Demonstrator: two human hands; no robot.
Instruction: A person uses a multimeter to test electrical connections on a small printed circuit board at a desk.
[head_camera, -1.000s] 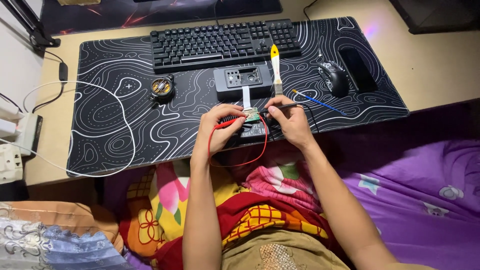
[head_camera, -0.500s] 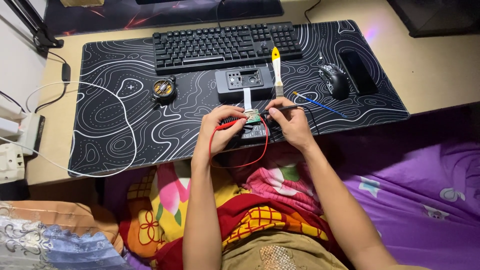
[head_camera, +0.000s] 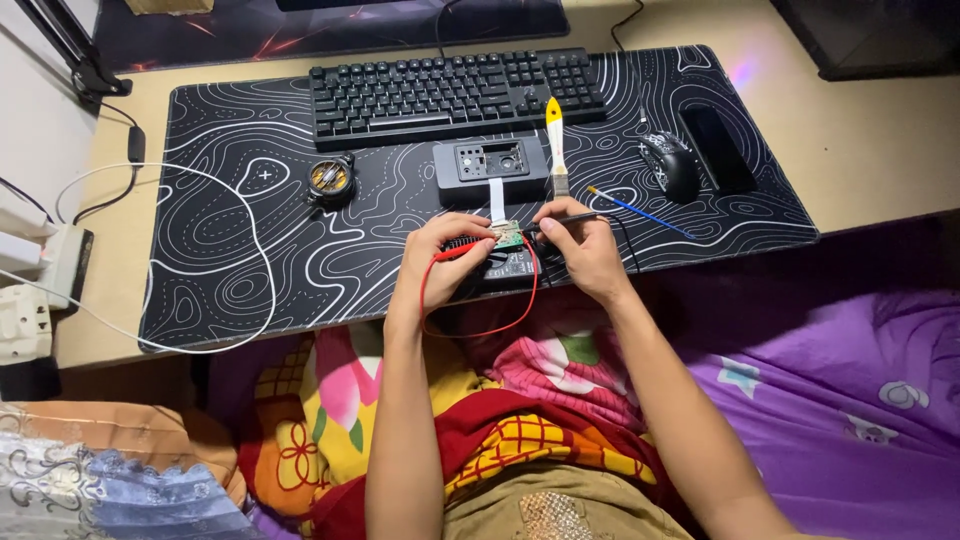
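My left hand (head_camera: 440, 255) grips a red test probe (head_camera: 462, 247) with a red lead (head_camera: 480, 325) looping below it. My right hand (head_camera: 580, 245) pinches a black test probe (head_camera: 565, 220). Both probe tips meet on a small green circuit board (head_camera: 508, 236) lying near the front edge of the black patterned desk mat (head_camera: 250, 260). A white ribbon cable (head_camera: 497, 198) runs from the board up to an opened grey device case (head_camera: 490, 168). A dark meter body (head_camera: 510, 268) sits just under the board, mostly hidden by my hands.
A black keyboard (head_camera: 455, 90) lies at the back of the mat. A yellow-handled brush (head_camera: 555, 140), a black mouse (head_camera: 672, 165), a black phone (head_camera: 717, 148) and a blue pen (head_camera: 640, 212) lie to the right. A round tin (head_camera: 330, 180) and white cable (head_camera: 200, 260) sit left.
Both hands have stayed on the circuit board with the probes; only the camera view has shifted slightly.
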